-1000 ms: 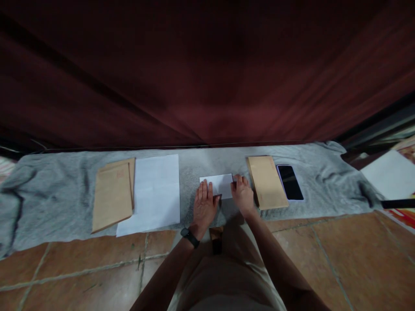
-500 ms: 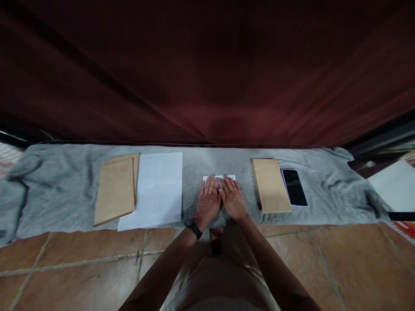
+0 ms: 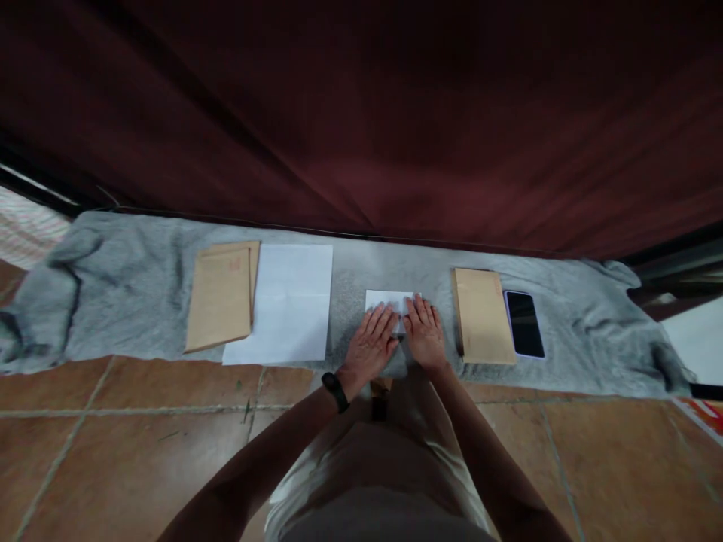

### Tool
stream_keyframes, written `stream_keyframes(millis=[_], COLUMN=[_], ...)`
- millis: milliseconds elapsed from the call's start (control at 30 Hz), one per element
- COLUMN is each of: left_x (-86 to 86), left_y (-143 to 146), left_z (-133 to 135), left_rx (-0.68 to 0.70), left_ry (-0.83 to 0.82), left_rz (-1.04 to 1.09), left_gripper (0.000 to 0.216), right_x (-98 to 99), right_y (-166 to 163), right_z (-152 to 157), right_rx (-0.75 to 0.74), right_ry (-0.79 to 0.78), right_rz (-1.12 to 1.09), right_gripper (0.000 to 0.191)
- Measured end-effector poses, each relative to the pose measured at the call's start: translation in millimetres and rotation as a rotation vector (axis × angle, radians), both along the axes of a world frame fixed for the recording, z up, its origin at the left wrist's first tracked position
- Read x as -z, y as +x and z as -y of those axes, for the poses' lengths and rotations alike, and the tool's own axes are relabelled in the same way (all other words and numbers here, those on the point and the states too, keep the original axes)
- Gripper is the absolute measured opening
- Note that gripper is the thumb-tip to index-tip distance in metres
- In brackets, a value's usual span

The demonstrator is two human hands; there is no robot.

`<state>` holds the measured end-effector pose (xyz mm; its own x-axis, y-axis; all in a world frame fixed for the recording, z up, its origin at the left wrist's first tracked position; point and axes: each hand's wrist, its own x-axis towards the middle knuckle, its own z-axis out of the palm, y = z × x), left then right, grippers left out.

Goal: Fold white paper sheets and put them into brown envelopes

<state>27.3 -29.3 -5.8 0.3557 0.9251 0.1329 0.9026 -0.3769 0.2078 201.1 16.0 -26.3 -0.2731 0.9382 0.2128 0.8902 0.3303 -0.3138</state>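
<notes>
Both hands flat, fingers spread: left hand (image 3: 373, 342), right hand (image 3: 425, 335) press folded white paper (image 3: 388, 302) mid grey cloth (image 3: 129, 286), long axis left-right. Bare cloth either side; envelope (image 3: 483, 316) right.

on the cloth (image 3: 141, 301): folded paper (image 3: 389, 301) at centre, under both hands (image 3: 373, 346) (image 3: 425, 340). at 9 o'clock of it, paper sheet (image 3: 288, 301), then envelopes (image 3: 221, 295) overlapping its edge. at 3 o'clock, envelope (image 3: 483, 316), then phone (image 3: 524, 324) just beside. curtain (image 3: 361, 113) at 12 o'clock.
</notes>
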Motion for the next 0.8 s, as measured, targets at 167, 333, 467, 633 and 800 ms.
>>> stream_keyframes(millis=[167,333,467,633,800], left_x=[0.2,-2.2,-3.4,-2.7,-2.4], left_y=[-0.1,0.0,0.6,0.7,0.2], left_z=[11.2,10.2,10.4,11.0,10.2], left_rx=[0.101,0.112,0.112,0.112,0.113], left_ry=[-0.034,-0.053,-0.043,-0.031,-0.016], left_rz=[0.004,-0.007,-0.013,-0.012,-0.016], left_gripper=[0.063,0.065,0.064,0.063,0.063], right_x=[-2.5,-1.9,-1.9,-6.9,-9.5], right_y=[2.0,10.5,19.2,8.7,-4.6], right_z=[-0.5,-0.2,2.2,16.6,36.9], right_rx=[-0.004,-0.013,0.012,-0.079,-0.231], right_ry=[-0.02,-0.022,-0.008,-0.012,-0.06], right_rz=[0.008,0.02,-0.022,-0.129,-0.114], right_gripper=[0.051,0.051,0.05,0.049,0.051])
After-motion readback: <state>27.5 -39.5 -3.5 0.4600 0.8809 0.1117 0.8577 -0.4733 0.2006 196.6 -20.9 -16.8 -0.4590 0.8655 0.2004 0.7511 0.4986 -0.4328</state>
